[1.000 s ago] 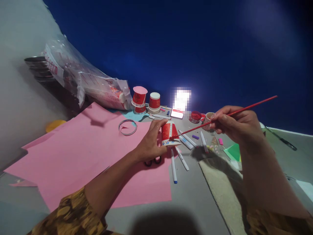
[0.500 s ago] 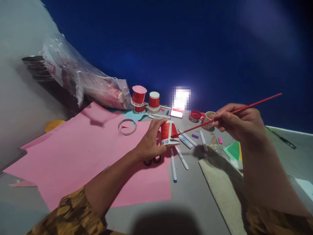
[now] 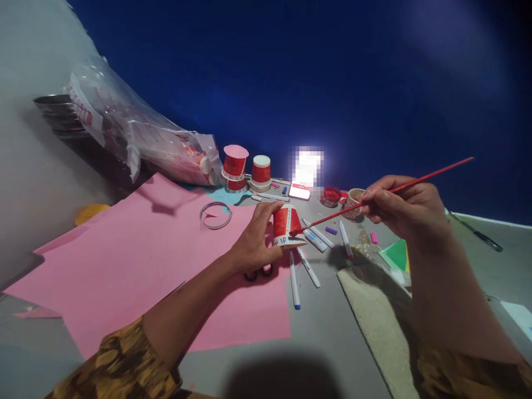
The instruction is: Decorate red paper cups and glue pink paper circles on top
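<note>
My left hand (image 3: pixel 258 238) is closed around a red and white paper cup (image 3: pixel 283 224), held upside down with its wide rim low. Between the fingertips and thumb of my right hand (image 3: pixel 399 208) is a thin red paintbrush (image 3: pixel 332 215). The brush's tip touches the cup's side near the rim, over the white strip. Below the cup lie two white markers (image 3: pixel 295 282) and, partly hidden by my left hand, the dark handles of scissors (image 3: pixel 260 273). A small jar of red paint (image 3: pixel 331 195) stands behind the brush, beside a patterned cup (image 3: pixel 354 203).
Large pink paper (image 3: pixel 137 260) covers the left side, with a roll of tape (image 3: pixel 215 215) on it. Further back stand stacked red cups (image 3: pixel 235 166), another upturned cup (image 3: pixel 261 172) and a plastic bag of cups (image 3: pixel 166 152). A pale cloth-like mat (image 3: pixel 369 316) lies right of centre.
The brush tip has shifted very slightly on the cup's side, and my right hand has moved a little left with it. My left hand keeps the cup in place.
</note>
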Tool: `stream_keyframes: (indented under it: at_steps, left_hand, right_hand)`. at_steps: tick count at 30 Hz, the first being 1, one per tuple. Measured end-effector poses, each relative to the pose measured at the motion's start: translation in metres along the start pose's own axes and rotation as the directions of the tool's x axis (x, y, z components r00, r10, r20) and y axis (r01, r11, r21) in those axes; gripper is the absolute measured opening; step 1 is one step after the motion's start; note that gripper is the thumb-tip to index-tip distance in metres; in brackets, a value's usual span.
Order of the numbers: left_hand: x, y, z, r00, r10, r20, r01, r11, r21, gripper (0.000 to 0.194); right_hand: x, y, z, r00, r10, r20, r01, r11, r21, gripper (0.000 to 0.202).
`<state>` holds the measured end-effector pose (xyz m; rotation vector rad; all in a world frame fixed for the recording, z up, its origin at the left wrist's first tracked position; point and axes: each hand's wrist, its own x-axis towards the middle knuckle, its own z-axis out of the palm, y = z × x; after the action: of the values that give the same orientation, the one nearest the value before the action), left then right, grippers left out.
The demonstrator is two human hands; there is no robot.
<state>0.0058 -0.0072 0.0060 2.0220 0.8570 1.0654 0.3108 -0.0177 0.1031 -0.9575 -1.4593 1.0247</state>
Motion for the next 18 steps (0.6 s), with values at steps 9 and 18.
stream_keyframes:
  at_steps: [9,18]
  left_hand:
    - [0.0016,0.0011,-0.0002,1.0,0.003,0.001,-0.003,1.0,0.007,0.08]
    - [0.0012,0.0015,-0.0006,1.0,-0.014,0.011,0.014,1.0,0.006,0.081]
  right_hand:
    - [-0.0001,-0.0014,0.0038,1.0,0.002,0.016,-0.002,1.0,-0.013,0.024]
    - [-0.0008,-0.0014,0.0029,1.0,-0.019,0.0,0.019,0.998,-0.065,0.024]
